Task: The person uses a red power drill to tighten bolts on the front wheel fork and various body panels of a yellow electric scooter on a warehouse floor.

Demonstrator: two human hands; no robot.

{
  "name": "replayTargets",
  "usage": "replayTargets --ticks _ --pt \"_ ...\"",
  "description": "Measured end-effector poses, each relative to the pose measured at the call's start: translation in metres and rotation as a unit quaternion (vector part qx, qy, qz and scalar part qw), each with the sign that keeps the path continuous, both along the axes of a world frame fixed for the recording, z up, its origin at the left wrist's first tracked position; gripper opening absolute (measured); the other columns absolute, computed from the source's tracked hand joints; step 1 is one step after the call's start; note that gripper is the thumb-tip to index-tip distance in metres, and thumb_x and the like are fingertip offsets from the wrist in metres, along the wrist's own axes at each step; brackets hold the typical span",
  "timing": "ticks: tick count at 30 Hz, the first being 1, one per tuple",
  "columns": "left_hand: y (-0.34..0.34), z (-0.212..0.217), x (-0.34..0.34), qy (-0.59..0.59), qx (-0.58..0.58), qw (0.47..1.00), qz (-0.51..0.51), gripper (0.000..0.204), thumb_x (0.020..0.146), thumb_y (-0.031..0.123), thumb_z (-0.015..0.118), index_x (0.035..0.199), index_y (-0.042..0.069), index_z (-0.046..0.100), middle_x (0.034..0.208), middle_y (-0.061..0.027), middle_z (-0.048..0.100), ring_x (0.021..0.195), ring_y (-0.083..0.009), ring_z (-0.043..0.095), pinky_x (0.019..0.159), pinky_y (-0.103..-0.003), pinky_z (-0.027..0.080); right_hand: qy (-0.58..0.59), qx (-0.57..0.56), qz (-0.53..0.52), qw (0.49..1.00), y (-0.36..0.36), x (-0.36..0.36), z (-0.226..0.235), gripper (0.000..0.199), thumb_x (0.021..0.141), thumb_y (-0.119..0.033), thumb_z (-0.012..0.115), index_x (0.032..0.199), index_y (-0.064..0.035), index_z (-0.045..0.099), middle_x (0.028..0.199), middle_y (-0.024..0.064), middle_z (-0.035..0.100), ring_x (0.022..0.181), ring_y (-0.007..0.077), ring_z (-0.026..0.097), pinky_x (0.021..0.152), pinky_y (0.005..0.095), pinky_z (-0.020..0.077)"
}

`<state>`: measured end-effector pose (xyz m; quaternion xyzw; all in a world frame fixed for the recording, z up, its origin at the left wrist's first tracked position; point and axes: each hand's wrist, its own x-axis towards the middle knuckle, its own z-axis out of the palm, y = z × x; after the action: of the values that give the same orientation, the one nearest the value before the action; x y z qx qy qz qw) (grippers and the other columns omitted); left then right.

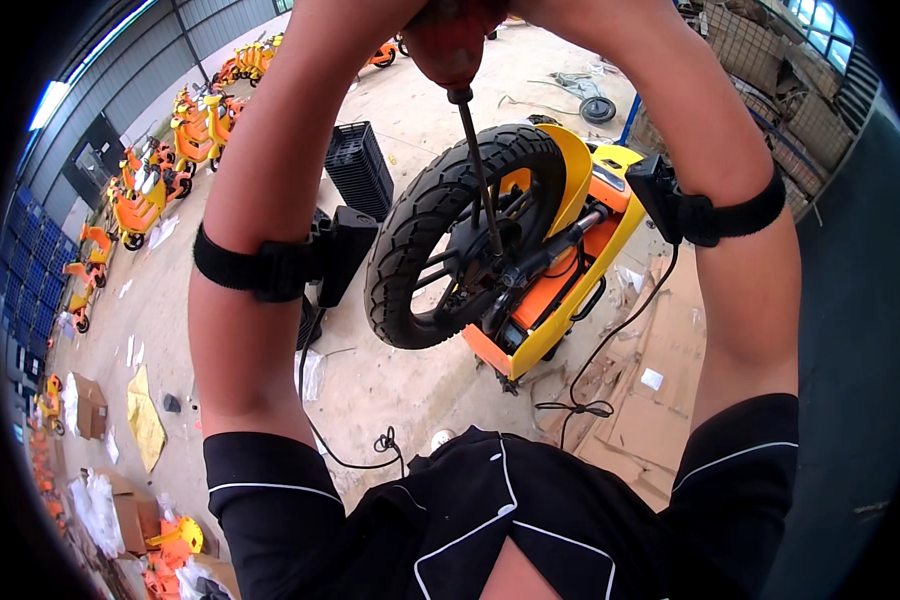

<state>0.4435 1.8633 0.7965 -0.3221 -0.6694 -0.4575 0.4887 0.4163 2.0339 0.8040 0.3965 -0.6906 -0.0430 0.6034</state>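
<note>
Gripping red drill (448, 42), both hands cut off above frame.

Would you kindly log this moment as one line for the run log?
hands: out of frame at top | tool: red power driver, long bit down at wheel hub | work: black tyre on yellow-orange scooter | floor: concrete

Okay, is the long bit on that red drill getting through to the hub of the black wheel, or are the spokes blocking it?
Probably yes. The long bit of the red drill runs down past the tyre and between the spokes to the hub. Its tip is too dark to confirm contact.
</note>
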Motion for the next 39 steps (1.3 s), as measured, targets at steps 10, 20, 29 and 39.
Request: replayTargets --ticks 10,20,29,39 --pt "0.006 -0.004 0.005 0.025 -0.007 1.0 0.002 0.02 0.093 0.016 0.065 0.101 -0.002 0.067 0.083 -0.0059 0.069 0.077 -0.0106 0.063 0.072 -0.028 0.052 -0.006 -0.017 0.052 0.998 0.005 -0.005 -0.005 0.034 0.068 -0.008 0.076 0.095 -0.0062 0.056 0.091 0.0139 0.066 0.094 0.0374 0.063 0.085 0.0479 0.0504" --pt "0.007 -0.007 0.006 0.046 0.003 0.998 0.049 0.021 0.092 0.016 0.065 0.102 -0.002 0.067 0.082 -0.0053 0.067 0.077 -0.0105 0.06 0.073 -0.028 0.051 0.012 -0.017 0.029 0.999 0.004 0.003 -0.009 0.032 0.071 -0.01 0.075 0.096 -0.0075 0.056 0.095 0.0112 0.064 0.096 0.0345 0.063 0.086 0.0464 0.0489" --pt "0.011 -0.009 0.009 0.069 -0.024 0.993 0.092 0.023 0.092 0.018 0.065 0.103 -0.002 0.067 0.084 -0.0062 0.067 0.079 -0.0118 0.06 0.076 -0.028 0.051 0.016 -0.035 0.073 0.997 0.008 -0.012 -0.014 0.034 0.071 -0.013 0.077 0.099 -0.0087 0.057 0.099 0.011 0.065 0.101 0.0336 0.063 0.089 0.0461 0.0488" --pt "0.024 -0.006 0.004 0.037 0.015 0.998 0.058 0.024 0.093 0.018 0.065 0.107 -0.001 0.066 0.09 -0.0072 0.066 0.082 -0.0126 0.059 0.076 -0.029 0.05 -0.148 0.065 0.016 0.987 0.037 0.049 0.002 0.052 0.068 -0.025 0.087 0.106 -0.002 0.059 0.107 0.0183 0.064 0.109 0.0373 0.059 0.096 0.0454 0.0471"
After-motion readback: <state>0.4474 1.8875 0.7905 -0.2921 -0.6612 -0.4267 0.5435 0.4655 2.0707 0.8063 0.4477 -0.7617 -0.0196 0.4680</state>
